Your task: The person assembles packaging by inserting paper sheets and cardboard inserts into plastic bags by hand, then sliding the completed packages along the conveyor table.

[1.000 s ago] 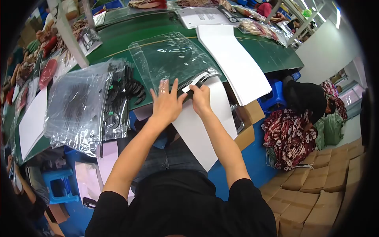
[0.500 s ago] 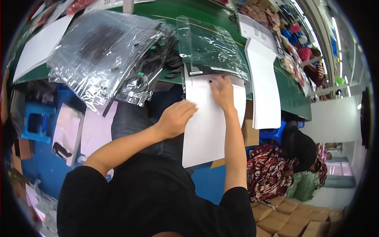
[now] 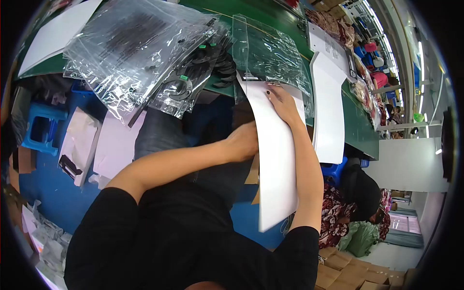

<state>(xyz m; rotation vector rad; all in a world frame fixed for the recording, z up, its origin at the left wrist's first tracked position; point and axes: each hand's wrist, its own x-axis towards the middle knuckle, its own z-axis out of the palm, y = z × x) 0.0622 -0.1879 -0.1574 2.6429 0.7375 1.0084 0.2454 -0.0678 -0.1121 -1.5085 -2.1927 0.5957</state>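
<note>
Your right hand (image 3: 283, 104) lies on the upper part of the white sheet (image 3: 278, 159), fingers extended across its face; whether they pinch it cannot be told. Your left hand (image 3: 243, 141) is at the left edge of the same sheet, with the fingers hidden behind it; their hold cannot be determined.

The sheet slopes down from the edge of the green counter (image 3: 357, 118) toward your lap, bowed along its length. Its upper end meets the near end of a clear plastic bag (image 3: 273, 48), which lies on the counter just beyond your right fingers. You have a dark strip with a small pale label (image 3: 250, 78) at that junction. How far the sheet sits inside the bag cannot be established.

To the right of the bag, a stack of white sheets (image 3: 329, 111) overhangs the counter edge. To its left, near the bag, are black curved pieces in clear wrapping (image 3: 182, 87) with green tags, and next to these a broad pile of clear bags (image 3: 130, 48) bearing dark print. More white paper (image 3: 57, 36) lies at the far left.

Below the counter on your left stand a blue stool (image 3: 44, 128) and pale pink sheets (image 3: 117, 145). Cardboard boxes (image 3: 350, 273) occupy the lower right, below a patterned cloth heap (image 3: 332, 217).
</note>
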